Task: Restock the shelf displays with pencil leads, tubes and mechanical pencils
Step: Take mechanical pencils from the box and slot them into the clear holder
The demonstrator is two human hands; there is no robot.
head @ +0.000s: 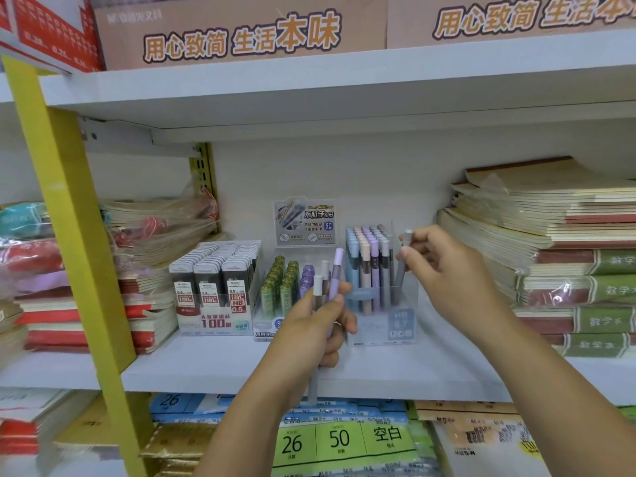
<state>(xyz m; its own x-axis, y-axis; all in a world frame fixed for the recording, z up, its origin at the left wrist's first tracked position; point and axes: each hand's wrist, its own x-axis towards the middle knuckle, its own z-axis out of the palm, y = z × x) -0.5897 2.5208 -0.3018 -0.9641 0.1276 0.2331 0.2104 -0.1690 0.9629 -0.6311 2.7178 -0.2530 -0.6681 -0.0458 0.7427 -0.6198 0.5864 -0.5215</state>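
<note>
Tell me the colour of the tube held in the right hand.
Grey tube, pinched by the right hand; the head view shows it.

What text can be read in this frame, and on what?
"用心致简 生活本味": brown boxes, top shelf.
"HB 0.5", "100": black lead display.
"不脏手铅芯": display card.
"HB 0.7": clear box.
"26", "50", "空白": green pack below.
Notebook spines, small print: too blurred.

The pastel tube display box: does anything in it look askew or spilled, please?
Nothing stands out: the display box holds tubes upright in tidy colour rows; only the grey tube in the right hand tilts.
</note>
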